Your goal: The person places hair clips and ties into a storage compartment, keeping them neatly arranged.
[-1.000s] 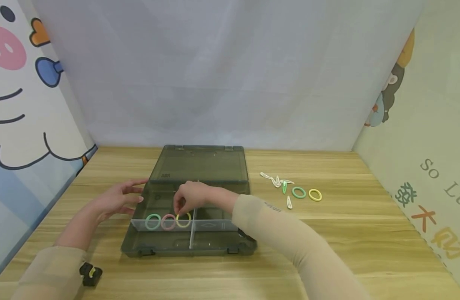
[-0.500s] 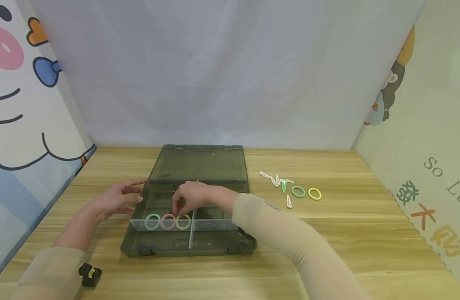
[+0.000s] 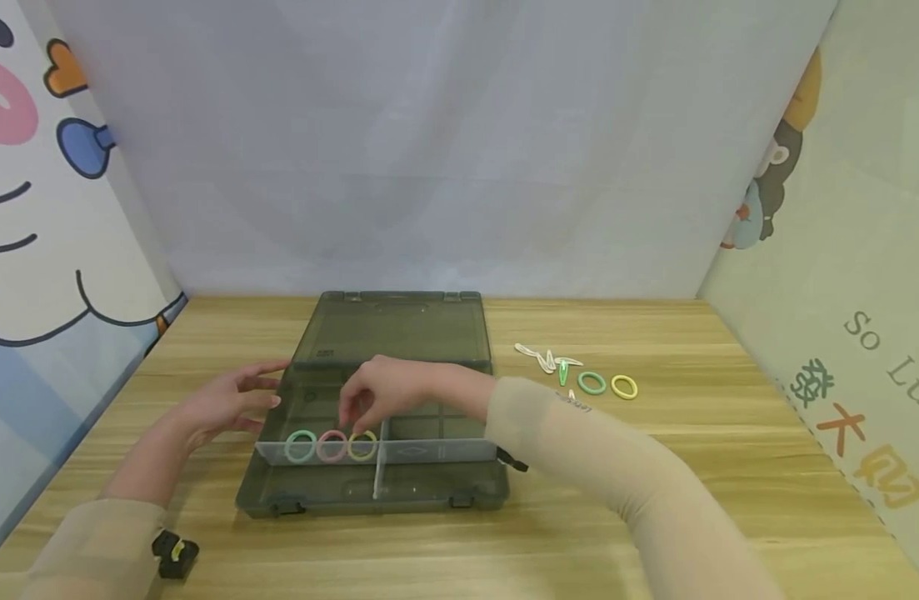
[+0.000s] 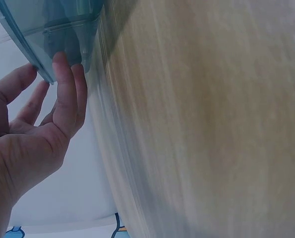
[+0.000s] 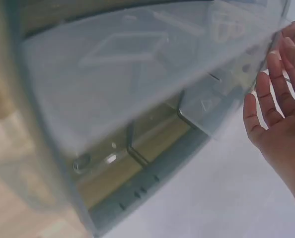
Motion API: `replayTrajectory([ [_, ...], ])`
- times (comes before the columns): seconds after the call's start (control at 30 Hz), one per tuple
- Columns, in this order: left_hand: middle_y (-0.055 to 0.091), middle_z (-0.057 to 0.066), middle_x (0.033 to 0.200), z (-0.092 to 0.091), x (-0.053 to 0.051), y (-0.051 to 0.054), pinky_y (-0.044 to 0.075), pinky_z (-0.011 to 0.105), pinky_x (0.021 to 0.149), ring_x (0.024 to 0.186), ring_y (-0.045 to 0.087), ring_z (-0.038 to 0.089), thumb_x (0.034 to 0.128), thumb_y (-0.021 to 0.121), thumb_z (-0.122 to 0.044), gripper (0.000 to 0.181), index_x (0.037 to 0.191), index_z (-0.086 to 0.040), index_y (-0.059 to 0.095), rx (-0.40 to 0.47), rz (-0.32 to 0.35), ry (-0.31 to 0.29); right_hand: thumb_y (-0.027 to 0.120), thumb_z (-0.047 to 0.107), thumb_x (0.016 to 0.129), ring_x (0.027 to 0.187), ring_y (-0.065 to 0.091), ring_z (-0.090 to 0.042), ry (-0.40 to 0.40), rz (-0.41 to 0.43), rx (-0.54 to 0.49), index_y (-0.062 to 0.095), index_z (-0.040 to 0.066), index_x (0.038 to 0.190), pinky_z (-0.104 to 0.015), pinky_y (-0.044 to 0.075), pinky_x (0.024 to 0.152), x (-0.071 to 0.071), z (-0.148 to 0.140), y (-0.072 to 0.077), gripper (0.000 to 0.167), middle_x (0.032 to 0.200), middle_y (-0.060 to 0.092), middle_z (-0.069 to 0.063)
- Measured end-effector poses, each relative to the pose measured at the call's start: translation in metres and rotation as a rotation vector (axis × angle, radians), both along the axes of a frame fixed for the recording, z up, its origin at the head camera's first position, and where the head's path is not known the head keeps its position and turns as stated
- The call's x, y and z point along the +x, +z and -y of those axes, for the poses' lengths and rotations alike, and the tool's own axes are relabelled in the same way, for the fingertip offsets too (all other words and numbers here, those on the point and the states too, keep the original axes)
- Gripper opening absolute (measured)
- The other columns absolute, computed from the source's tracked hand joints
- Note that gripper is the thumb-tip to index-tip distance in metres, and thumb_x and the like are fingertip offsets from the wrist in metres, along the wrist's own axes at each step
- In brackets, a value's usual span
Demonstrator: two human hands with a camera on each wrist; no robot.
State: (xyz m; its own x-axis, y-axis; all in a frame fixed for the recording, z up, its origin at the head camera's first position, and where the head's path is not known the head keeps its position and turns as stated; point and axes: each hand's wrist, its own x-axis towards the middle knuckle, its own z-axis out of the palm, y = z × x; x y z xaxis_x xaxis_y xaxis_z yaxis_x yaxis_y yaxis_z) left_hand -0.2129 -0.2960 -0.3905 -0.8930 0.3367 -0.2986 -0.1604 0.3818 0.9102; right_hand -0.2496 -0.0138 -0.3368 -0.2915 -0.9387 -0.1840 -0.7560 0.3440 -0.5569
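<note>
A grey translucent organizer box [image 3: 372,505] lies with its lid [image 3: 399,325] folded back. Inside, against the clear upright divider [image 3: 437,451], stand a mint hair tie [image 3: 301,447], a pink one and a yellow hair tie [image 3: 362,447] in a row. My right hand [image 3: 387,389] is over the left compartments, thumb and forefinger slightly parted at the yellow hair tie's top. In the right wrist view its fingers [image 5: 281,96] are loosely extended. At the box's left side, my left hand [image 3: 230,402] touches the wall with thumb and fingertips [image 4: 63,64], fingers fairly straight.
Right of the box lie several white snap hair clips [image 3: 546,360], a green clip [image 3: 562,373], a green hair tie [image 3: 591,383] and a yellow one [image 3: 624,387]. My right sleeve partly covers one white clip. A pale curtain [image 3: 444,167] hangs behind the wooden table [image 3: 729,433].
My right hand has lifted slightly off the yellow hair tie, and its forearm has shifted right. The yellow hair tie stays beside the pink one. My left hand keeps its place on the box.
</note>
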Motion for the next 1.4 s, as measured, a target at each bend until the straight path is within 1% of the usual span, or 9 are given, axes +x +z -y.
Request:
replayTrajectory([
  [0.13, 0.012, 0.032, 0.151, 0.0, -0.001, 0.0, 0.052, 0.043, 0.083, 0.13, 0.03, 0.049, 0.0964, 0.054, -0.016, 0.07, 0.153, -0.011, 0.012, 0.0, 0.001, -0.006, 0.068, 0.02, 0.088, 0.085, 0.06, -0.003, 0.006, 0.001, -0.011, 0.07, 0.011, 0.103, -0.014, 0.046, 0.075, 0.004, -0.01, 0.013, 0.017, 0.094, 0.066, 0.01],
  [0.2, 0.012, 0.032, 0.151, 0.0, -0.001, -0.001, 0.052, 0.043, 0.083, 0.13, 0.03, 0.049, 0.0965, 0.054, -0.017, 0.07, 0.153, -0.011, 0.012, 0.0, 0.0, -0.008, 0.068, 0.021, 0.088, 0.085, 0.058, -0.003, 0.021, -0.023, -0.014, 0.07, 0.014, 0.102, -0.014, 0.045, 0.076, 0.005, -0.014, 0.019, 0.015, 0.095, 0.066, 0.011],
  [0.43, 0.012, 0.032, 0.151, 0.002, 0.0, -0.001, 0.052, 0.042, 0.083, 0.13, 0.03, 0.049, 0.0964, 0.054, -0.017, 0.071, 0.153, -0.011, 0.012, -0.003, 0.005, -0.011, 0.067, 0.023, 0.089, 0.09, 0.057, 0.001, 0.047, -0.064, -0.048, 0.068, 0.018, 0.102, -0.014, 0.045, 0.081, 0.013, -0.03, 0.041, 0.013, 0.102, 0.068, 0.003],
  [0.7, 0.012, 0.033, 0.15, 0.003, 0.002, 0.0, 0.052, 0.041, 0.082, 0.129, 0.031, 0.049, 0.0962, 0.054, -0.017, 0.071, 0.153, -0.01, 0.012, -0.002, 0.002, -0.005, 0.066, 0.025, 0.089, 0.096, 0.057, -0.003, 0.024, -0.153, -0.059, 0.068, 0.019, 0.104, -0.016, 0.044, 0.085, 0.02, -0.058, 0.067, 0.016, 0.104, 0.065, 0.007],
  [0.77, 0.013, 0.032, 0.15, 0.004, 0.002, 0.0, 0.052, 0.041, 0.082, 0.129, 0.031, 0.049, 0.0961, 0.055, -0.017, 0.071, 0.153, -0.01, 0.012, -0.003, 0.004, -0.006, 0.068, 0.026, 0.089, 0.097, 0.058, -0.005, 0.013, -0.18, -0.066, 0.069, 0.019, 0.104, -0.021, 0.046, 0.086, 0.021, -0.067, 0.071, 0.017, 0.104, 0.065, 0.008],
  [0.9, 0.013, 0.032, 0.15, 0.003, 0.002, 0.001, 0.052, 0.041, 0.082, 0.129, 0.031, 0.049, 0.0963, 0.054, -0.017, 0.071, 0.153, -0.01, 0.012, -0.005, 0.004, -0.008, 0.069, 0.027, 0.087, 0.097, 0.058, -0.005, -0.025, -0.221, -0.092, 0.069, 0.019, 0.103, -0.027, 0.047, 0.087, 0.022, -0.085, 0.077, 0.018, 0.103, 0.065, 0.01],
  [1.0, 0.013, 0.032, 0.15, 0.001, 0.003, 0.003, 0.052, 0.04, 0.082, 0.129, 0.031, 0.048, 0.0965, 0.053, -0.016, 0.07, 0.153, -0.01, 0.011, -0.006, 0.004, -0.007, 0.07, 0.027, 0.086, 0.095, 0.057, -0.006, -0.063, -0.232, -0.109, 0.069, 0.019, 0.102, -0.026, 0.046, 0.086, 0.022, -0.1, 0.08, 0.018, 0.101, 0.066, 0.011],
  [1.2, 0.012, 0.032, 0.15, -0.002, 0.004, 0.005, 0.052, 0.041, 0.082, 0.129, 0.03, 0.049, 0.0966, 0.053, -0.015, 0.07, 0.152, -0.009, 0.011, -0.005, 0.004, -0.009, 0.071, 0.023, 0.085, 0.09, 0.054, -0.008, -0.171, -0.217, -0.142, 0.069, 0.018, 0.101, -0.029, 0.044, 0.081, 0.024, -0.131, 0.088, 0.016, 0.099, 0.066, 0.01],
  [1.4, 0.012, 0.033, 0.15, -0.003, 0.004, 0.004, 0.052, 0.041, 0.082, 0.13, 0.03, 0.05, 0.0967, 0.053, -0.015, 0.07, 0.153, -0.009, 0.011, -0.004, 0.001, -0.016, 0.071, 0.02, 0.085, 0.087, 0.054, -0.01, -0.275, -0.269, -0.198, 0.07, 0.018, 0.097, -0.033, 0.044, 0.077, 0.021, -0.165, 0.09, 0.012, 0.096, 0.067, 0.01],
])
